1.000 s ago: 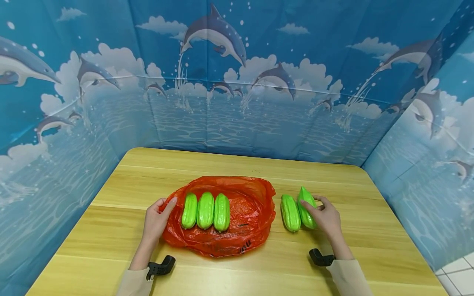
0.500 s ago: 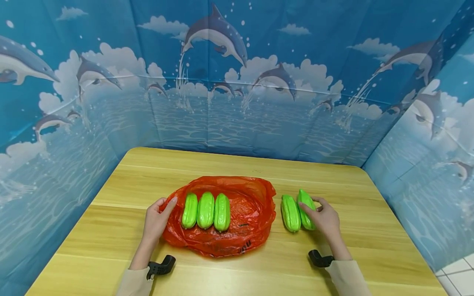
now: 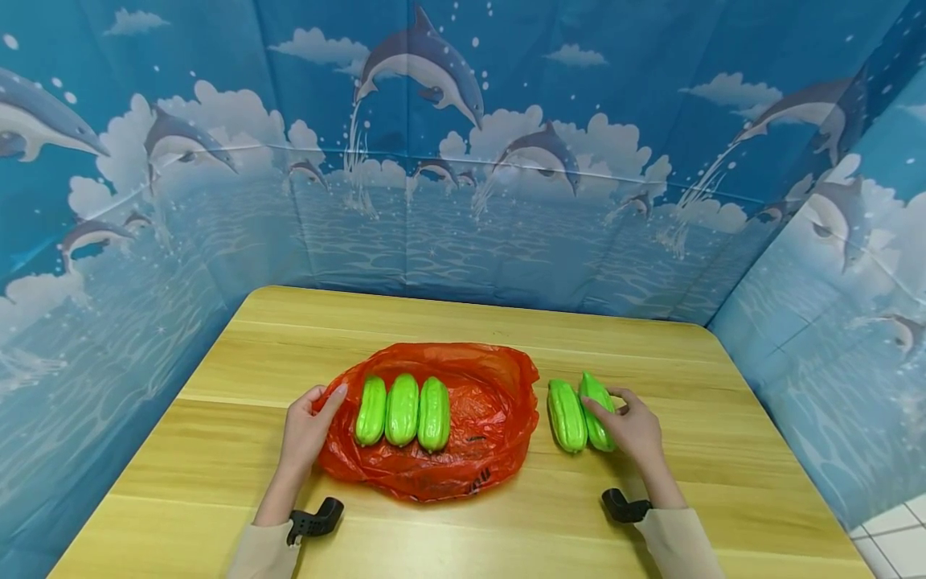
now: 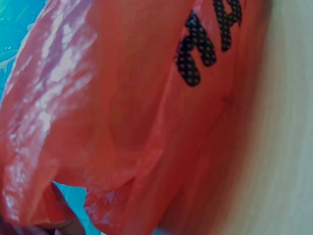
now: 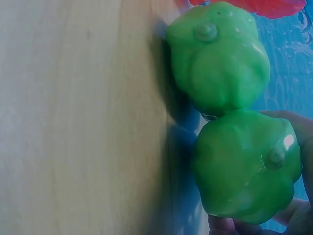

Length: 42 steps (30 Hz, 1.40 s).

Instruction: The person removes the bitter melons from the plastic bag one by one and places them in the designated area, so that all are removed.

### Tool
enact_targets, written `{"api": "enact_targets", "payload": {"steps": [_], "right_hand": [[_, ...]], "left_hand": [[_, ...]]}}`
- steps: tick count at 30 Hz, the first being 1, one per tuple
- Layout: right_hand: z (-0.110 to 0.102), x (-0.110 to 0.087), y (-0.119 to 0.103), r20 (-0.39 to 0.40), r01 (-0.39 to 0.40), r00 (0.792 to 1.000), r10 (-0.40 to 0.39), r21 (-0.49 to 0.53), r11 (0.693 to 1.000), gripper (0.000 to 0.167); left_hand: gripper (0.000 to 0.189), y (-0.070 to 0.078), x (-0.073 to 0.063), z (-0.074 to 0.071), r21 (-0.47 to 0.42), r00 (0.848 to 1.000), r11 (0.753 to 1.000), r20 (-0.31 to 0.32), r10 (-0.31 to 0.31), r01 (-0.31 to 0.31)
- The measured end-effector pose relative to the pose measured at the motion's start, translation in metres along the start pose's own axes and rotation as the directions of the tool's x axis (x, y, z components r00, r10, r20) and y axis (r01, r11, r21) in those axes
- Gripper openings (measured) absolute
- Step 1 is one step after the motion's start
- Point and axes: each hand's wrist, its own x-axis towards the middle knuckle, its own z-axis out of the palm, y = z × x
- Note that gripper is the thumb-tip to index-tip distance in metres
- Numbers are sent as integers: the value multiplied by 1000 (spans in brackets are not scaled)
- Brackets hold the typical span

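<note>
My left hand (image 3: 305, 429) pinches the left rim of a red plastic bag (image 3: 477, 466), which lies spread open on the table. Inside the bag, three glossy green cucumber-shaped vegetables (image 3: 402, 410) lie side by side in its left half. My right hand (image 3: 637, 430) grips a similar green vegetable (image 3: 597, 414) between thumb and fingers, right of the bag. Touching it on the left lies another green vegetable (image 5: 220, 58); in the right wrist view both show lobed ends with a small nub. Red film with black lettering (image 4: 195, 49) fills most of the left wrist view.
The light wooden table (image 3: 463, 539) has rounded back corners. A blue dolphin-print curtain (image 3: 463, 241) stands behind it and at both sides. White floor tiles (image 3: 897, 531) show at the lower right.
My right hand has shifted slightly left, and the green vegetable in it has come down closer against its neighbour. The left hand and the bag stay put.
</note>
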Motion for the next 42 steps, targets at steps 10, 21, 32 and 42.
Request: {"api": "enact_targets", "payload": {"steps": [10,21,32,42], "right_hand": [[0,0,-1,18,-7,1000,7,-13,1000,82],[0,-5,-4,17,-24,1000,24,-8,1000,82],[-1,-5,-1,76,-65,995,65,-3,998,91],[-4,-5,-2,127,-74,989,73,2,997,96]], "left_hand": [[42,0,0,0,-17,1000,1000,6,-3,3],[42,0,0,1,-15,1000,1000,1,-5,5],[44,0,0,0,-18,1000,1000,8,-7,7],[44,1,-1,0,-14,1000,1000,2,-14,14]]}}
